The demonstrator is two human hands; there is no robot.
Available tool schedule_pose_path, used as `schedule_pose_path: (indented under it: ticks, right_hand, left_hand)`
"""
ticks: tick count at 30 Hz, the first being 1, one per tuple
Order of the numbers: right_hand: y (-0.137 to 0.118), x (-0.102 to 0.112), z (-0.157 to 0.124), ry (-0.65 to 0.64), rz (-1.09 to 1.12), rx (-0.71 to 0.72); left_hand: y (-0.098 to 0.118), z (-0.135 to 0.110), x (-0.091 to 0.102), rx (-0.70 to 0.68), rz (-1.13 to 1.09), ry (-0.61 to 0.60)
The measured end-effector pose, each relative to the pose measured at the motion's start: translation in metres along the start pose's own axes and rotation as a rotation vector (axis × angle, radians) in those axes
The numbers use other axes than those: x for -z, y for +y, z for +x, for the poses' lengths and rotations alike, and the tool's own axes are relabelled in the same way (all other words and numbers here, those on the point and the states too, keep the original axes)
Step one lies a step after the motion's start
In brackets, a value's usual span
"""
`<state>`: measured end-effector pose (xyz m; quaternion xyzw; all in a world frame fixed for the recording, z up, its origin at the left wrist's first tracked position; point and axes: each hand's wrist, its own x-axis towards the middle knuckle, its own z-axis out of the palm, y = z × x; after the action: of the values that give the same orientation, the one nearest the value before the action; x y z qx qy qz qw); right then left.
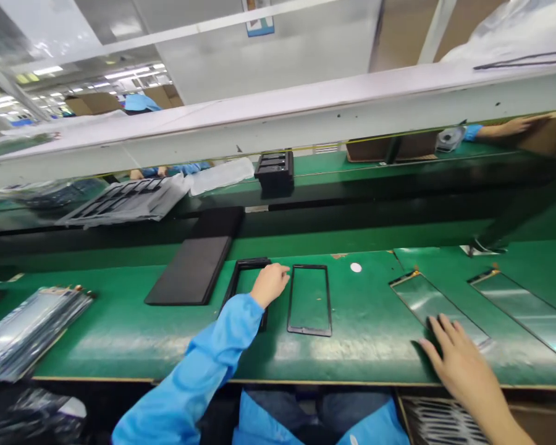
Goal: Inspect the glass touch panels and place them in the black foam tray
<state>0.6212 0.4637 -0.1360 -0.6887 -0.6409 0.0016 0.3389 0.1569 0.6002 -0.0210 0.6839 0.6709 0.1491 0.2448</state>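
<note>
My left hand (271, 285), in a blue sleeve, hovers over the right side of a stack of black rectangular frames (231, 285). Its fingers point right and are slightly apart, with nothing visible between them. Just beyond the fingertips, a single thin black frame (329, 303) lies flat on the green bench. My right hand (463, 355) is palm down with fingers spread, over the near end of a clear glass panel (426, 298) with a dark edge and a small orange tab. Whether it presses on the panel I cannot tell.
A similar panel (523, 303) lies further right. A black slab (189, 272) rests left of the frames, and stacked panels (32, 330) lie at far left. Behind are a black tray stack (275, 170) and a white shelf (306, 102). Other people's hands (514, 128) show beyond it.
</note>
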Motion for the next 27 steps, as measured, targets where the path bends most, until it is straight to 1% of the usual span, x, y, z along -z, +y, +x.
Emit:
schedule_pose_path:
  ticks: [2,3,4,6,9,11,12,14,15,17,18,19,20,22,24,27]
  right_hand:
    - [-0.003,0.001,-0.025,-0.106,-0.056,0.106]
    - [-0.004,0.004,-0.038,-0.149,-0.084,0.161]
    - [-0.005,0.007,-0.051,-0.171,-0.106,0.210]
    - [-0.006,0.016,-0.071,-0.156,-0.112,0.293]
    - [-0.009,0.033,-0.085,-0.104,-0.109,0.381]
    - [-0.013,0.048,-0.083,-0.085,-0.114,0.407]
    - [-0.017,0.057,-0.080,-0.071,-0.114,0.392]
    - [-0.028,0.075,-0.071,-0.022,-0.090,0.318]
    - [-0.037,0.083,-0.066,0.015,-0.049,0.252]
    - [-0.059,0.091,-0.055,0.096,0.118,0.056]
    - [-0.073,0.090,-0.050,0.130,0.255,-0.067]
    - [-0.087,0.087,-0.046,0.137,0.416,-0.203]
    - [-0.102,0.080,-0.042,0.114,0.591,-0.335]
    - [-0.130,0.062,-0.040,0.004,0.904,-0.531]
    - [-0.152,0.043,-0.042,-0.088,1.096,-0.626]
    - [-0.167,0.023,-0.050,-0.125,1.179,-0.654]
  left_hand:
    - [0.018,0.029,-0.016,0.041,0.031,-0.051]
    - [0.024,0.041,-0.022,0.062,0.034,-0.069]
    - [0.027,0.049,-0.026,0.081,0.028,-0.084]
    - [0.031,0.057,-0.029,0.109,-0.016,-0.117]
    - [0.032,0.054,-0.024,0.130,-0.157,-0.179]
    - [0.034,0.044,-0.016,0.121,-0.292,-0.209]
    - [0.035,0.036,-0.012,0.107,-0.365,-0.211]
    - [0.039,0.016,-0.006,0.073,-0.511,-0.188]
    - [0.041,0.004,-0.004,0.055,-0.578,-0.168]
    - [0.047,-0.020,-0.004,0.025,-0.690,-0.129]
    - [0.051,-0.031,-0.006,0.014,-0.731,-0.114]
    - [0.055,-0.043,-0.009,0.006,-0.772,-0.101]
    - [0.060,-0.053,-0.012,-0.002,-0.819,-0.088]
    - [0.068,-0.071,-0.018,-0.018,-0.937,-0.065]
    - [0.076,-0.085,-0.022,-0.039,-1.058,-0.048]
    - [0.081,-0.096,-0.021,-0.070,-1.153,-0.029]
